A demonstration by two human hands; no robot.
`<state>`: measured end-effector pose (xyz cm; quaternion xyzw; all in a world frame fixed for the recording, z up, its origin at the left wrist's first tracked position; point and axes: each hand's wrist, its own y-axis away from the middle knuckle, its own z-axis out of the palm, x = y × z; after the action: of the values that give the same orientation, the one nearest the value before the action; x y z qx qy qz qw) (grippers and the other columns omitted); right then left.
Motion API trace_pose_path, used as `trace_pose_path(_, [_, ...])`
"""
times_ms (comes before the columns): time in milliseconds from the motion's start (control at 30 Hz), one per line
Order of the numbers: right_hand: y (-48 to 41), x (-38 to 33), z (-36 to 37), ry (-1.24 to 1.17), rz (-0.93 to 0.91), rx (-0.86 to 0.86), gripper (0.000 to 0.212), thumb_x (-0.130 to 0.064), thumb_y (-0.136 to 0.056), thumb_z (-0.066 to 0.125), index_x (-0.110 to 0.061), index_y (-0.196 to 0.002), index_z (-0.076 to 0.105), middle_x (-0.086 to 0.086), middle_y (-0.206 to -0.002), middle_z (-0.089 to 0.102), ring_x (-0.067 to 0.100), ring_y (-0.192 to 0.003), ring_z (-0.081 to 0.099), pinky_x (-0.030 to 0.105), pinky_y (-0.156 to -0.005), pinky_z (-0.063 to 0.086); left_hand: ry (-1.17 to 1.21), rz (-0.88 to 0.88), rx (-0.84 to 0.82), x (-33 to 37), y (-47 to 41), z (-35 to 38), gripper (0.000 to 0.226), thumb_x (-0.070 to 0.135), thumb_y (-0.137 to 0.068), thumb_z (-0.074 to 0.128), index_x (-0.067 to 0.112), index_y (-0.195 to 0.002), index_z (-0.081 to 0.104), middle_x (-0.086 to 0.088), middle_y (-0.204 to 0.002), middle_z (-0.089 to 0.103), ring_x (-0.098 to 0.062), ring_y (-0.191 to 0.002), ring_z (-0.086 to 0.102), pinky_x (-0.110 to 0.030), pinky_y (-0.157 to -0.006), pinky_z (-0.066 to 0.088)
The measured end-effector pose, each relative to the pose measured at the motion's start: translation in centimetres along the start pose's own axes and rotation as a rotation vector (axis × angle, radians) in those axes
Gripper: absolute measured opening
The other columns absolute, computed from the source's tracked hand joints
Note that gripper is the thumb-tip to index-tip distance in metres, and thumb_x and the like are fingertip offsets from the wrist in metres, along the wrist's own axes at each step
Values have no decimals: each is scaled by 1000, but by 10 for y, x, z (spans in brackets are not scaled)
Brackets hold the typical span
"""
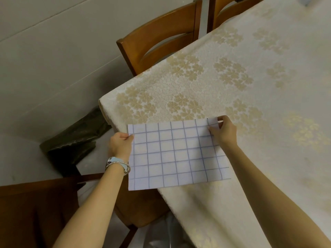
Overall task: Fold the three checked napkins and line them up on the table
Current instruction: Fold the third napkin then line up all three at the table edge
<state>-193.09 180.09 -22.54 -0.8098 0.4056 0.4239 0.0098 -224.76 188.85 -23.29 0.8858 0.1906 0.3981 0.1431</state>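
One white napkin with a blue check pattern (177,153) hangs flat between my hands, over the near left corner of the table (250,86). My left hand (120,144) pinches its upper left corner; a watch sits on that wrist. My right hand (223,130) pinches its upper right corner between thumb and fingers. The napkin's lower part extends past the table edge. No other napkins are in view.
The table wears a cream cloth with gold flowers. A wooden chair (161,36) stands at the far side, a second one (231,9) beside it. Another wooden chair (136,208) is below the napkin. A dark block (75,138) lies on the floor at left.
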Motion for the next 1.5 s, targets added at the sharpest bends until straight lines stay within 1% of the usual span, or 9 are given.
trace_pose_path(100, [5, -1, 2, 34, -39, 44, 46, -14, -87, 70, -11, -127, 47, 8, -105, 60, 28, -92, 61, 33, -69, 50, -64, 28, 61, 8, 10, -1, 26, 24, -89, 68, 14, -110, 58, -2, -99, 60, -24, -91, 59, -30, -67, 45])
trace_pose_path(200, [22, -2, 4, 270, -300, 236, 47, -16, -89, 66, -9, -132, 48, 14, -125, 57, 31, -112, 53, 40, -91, 48, -210, 293, 192, 14, 31, 3, 32, 14, -88, 65, 14, -118, 55, -6, -119, 53, -24, -111, 51, -26, -76, 38])
trace_pose_path(433, [115, 32, 54, 457, -782, -6, 43, -15, -95, 52, -10, -138, 52, 11, -145, 51, 28, -136, 44, 43, -113, 35, -525, 939, -178, -17, 121, 52, 35, 19, -91, 52, 13, -124, 61, -5, -135, 57, -21, -130, 49, -34, -108, 42])
trace_pose_path(533, [134, 55, 74, 507, -733, -169, 49, -28, -103, 39, -16, -151, 33, 4, -159, 31, 19, -149, 23, 41, -120, 22, -753, 1026, -209, -39, 133, 71, 52, 27, -92, 42, 4, -138, 48, -13, -146, 49, -27, -139, 41, -44, -111, 39])
trace_pose_path(700, [134, 65, 76, 659, -715, -208, 56, -38, -104, 22, -18, -156, 15, 1, -164, 12, 17, -152, 6, 42, -122, 12, -887, 952, -213, -63, 128, 76, 61, 39, -101, 18, 10, -155, 12, -8, -163, 8, -22, -151, 7, -47, -121, 16])
trace_pose_path(1133, [122, 93, 21, 682, -585, -174, 65, -55, -100, 15, -26, -156, 1, -4, -165, -3, 16, -151, -11, 44, -124, 2, -925, 1025, -294, -70, 104, 43, 76, 63, -96, 15, 16, -156, 8, -5, -164, 3, -21, -151, 3, -51, -120, 16])
trace_pose_path(1233, [122, 89, 19, 518, -553, -180, 64, -50, -100, 32, -25, -156, 15, 1, -164, 10, 21, -152, 2, 44, -123, 7, -916, 992, -275, -63, 112, 44, 75, 59, -95, 22, 14, -155, 14, -9, -163, 8, -24, -151, 6, -53, -120, 14])
trace_pose_path(1333, [131, 89, 7, 277, -445, 7, 57, -29, -94, 59, -15, -146, 40, 11, -154, 36, 30, -143, 30, 47, -117, 26, -838, 1008, -234, -53, 130, 49, 67, 46, -93, 38, 13, -151, 29, -10, -160, 24, -25, -149, 19, -52, -119, 19])
trace_pose_path(1500, [149, 109, -18, -39, -154, 140, 46, -15, -90, 65, -12, -134, 52, 11, -133, 54, 26, -121, 48, 30, -96, 40, -720, 1180, -334, -44, 172, 77, 61, 27, -87, 60, 17, -144, 43, -6, -153, 40, -24, -142, 35, -43, -116, 30])
